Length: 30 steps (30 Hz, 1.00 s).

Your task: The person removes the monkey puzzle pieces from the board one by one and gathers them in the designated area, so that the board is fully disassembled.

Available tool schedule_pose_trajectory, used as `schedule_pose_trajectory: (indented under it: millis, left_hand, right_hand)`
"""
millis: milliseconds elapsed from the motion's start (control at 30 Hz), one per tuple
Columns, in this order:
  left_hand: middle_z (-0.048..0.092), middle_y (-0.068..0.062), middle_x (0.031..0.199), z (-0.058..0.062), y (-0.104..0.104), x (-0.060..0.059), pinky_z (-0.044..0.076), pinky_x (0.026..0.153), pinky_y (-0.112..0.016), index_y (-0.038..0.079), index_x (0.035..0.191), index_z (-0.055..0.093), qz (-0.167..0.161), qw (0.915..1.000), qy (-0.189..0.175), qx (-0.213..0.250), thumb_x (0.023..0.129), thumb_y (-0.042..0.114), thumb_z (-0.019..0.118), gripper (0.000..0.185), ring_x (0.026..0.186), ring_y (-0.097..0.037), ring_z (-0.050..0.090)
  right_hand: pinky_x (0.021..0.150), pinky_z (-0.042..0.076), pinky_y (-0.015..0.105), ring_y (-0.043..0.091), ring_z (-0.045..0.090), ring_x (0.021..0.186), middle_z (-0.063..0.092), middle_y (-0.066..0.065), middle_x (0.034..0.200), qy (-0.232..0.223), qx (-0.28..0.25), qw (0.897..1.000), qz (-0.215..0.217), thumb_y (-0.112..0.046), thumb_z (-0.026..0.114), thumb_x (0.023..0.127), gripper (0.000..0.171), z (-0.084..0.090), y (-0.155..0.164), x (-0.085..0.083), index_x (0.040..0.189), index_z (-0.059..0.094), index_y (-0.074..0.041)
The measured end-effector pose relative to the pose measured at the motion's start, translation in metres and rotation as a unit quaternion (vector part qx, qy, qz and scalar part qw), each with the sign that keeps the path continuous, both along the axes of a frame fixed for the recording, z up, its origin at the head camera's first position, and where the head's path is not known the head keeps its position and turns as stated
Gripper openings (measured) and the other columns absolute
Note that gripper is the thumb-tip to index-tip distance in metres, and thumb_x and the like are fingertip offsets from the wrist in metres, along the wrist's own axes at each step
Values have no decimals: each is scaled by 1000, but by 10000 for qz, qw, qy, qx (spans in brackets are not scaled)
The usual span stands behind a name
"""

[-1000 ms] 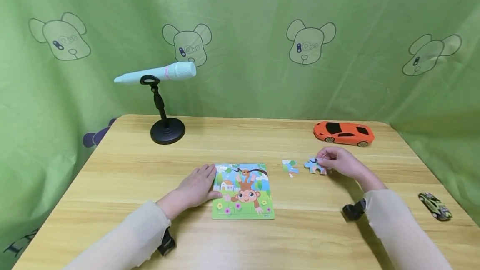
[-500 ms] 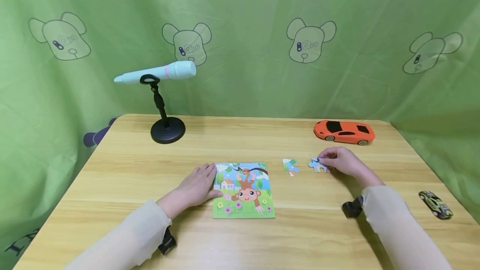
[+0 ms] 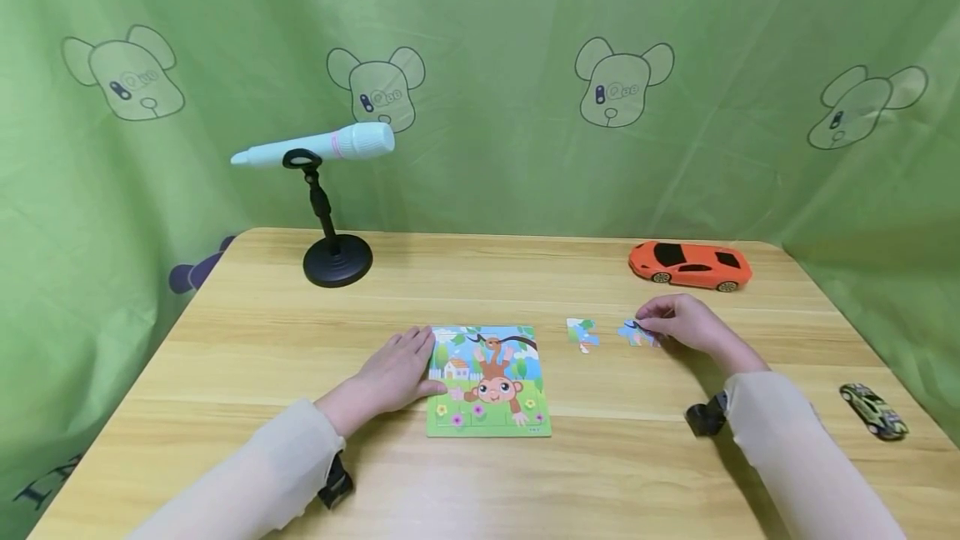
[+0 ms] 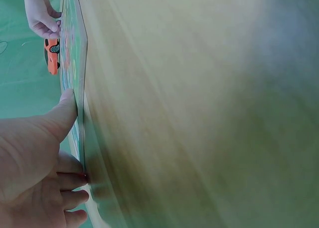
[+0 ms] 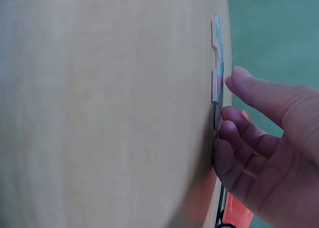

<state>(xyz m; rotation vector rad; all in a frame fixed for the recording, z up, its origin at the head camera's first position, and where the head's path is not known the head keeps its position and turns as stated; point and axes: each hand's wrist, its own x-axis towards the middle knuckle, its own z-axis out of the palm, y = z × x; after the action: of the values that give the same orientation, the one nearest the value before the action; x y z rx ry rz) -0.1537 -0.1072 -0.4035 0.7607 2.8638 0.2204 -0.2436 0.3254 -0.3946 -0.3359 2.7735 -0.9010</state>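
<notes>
In the head view, a square monkey puzzle (image 3: 495,419) lies flat near the middle of the table. My left hand (image 3: 397,372) rests at its left side, its thumb touching the border; the left wrist view shows fingertips at the board's edge. Right of the board lies a loose puzzle piece (image 3: 581,332) in blue, green and white. Beyond it, my right hand (image 3: 681,322) holds a second puzzle piece (image 3: 633,330) by its right end, close to the tabletop. In the right wrist view, curled fingers (image 5: 229,130) meet that piece's end, the thumb above; they partly hide it.
An orange toy car (image 3: 690,266) stands behind my right hand, and a small camouflage toy car (image 3: 873,412) sits at the far right. At the back left, a black stand (image 3: 337,261) carries a light-blue microphone (image 3: 315,147). A green curtain (image 3: 495,173) hangs behind the wooden table (image 3: 480,490).
Over the last second, the piece in my right hand has shifted slightly right, away from the other loose piece. My left hand and the board have stayed put.
</notes>
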Motion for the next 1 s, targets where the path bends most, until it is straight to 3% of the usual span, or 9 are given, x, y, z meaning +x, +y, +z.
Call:
schedule_pose_trajectory:
  millis: [300,533,767,1000]
  left_hand:
    - [27,-22,144,0,0,0,22,107,-45,-9,138,33,-4,10000,14,-23,89,49,52,77,132,-35,24]
    - [27,-23,144,0,-1,0,22,107,-45,-9,138,33,17,10000,-42,-9,89,47,53,77,132,-35,24]
    - [27,-22,144,2,0,0,21,107,-46,-9,137,33,21,10000,-61,21,89,47,54,77,132,-35,24]
    - [27,-22,145,0,0,-1,21,107,-45,-9,138,33,28,10000,-60,5,88,49,53,78,133,-35,24]
  right_hand:
    - [64,46,33,22,53,79,59,7,88,702,55,9968,370,-15,63,89,25,29,-16,2,106,64,2]
    - [70,46,36,21,54,83,60,9,94,1015,-157,9908,877,-19,64,88,26,37,-58,4,106,65,-1]
    - [64,48,30,18,54,81,61,10,94,921,-456,9832,1508,-13,70,83,27,30,-107,13,106,65,0]
    - [70,49,30,18,55,83,60,5,96,530,-520,9757,2060,-14,71,81,29,19,-142,22,106,64,-2]
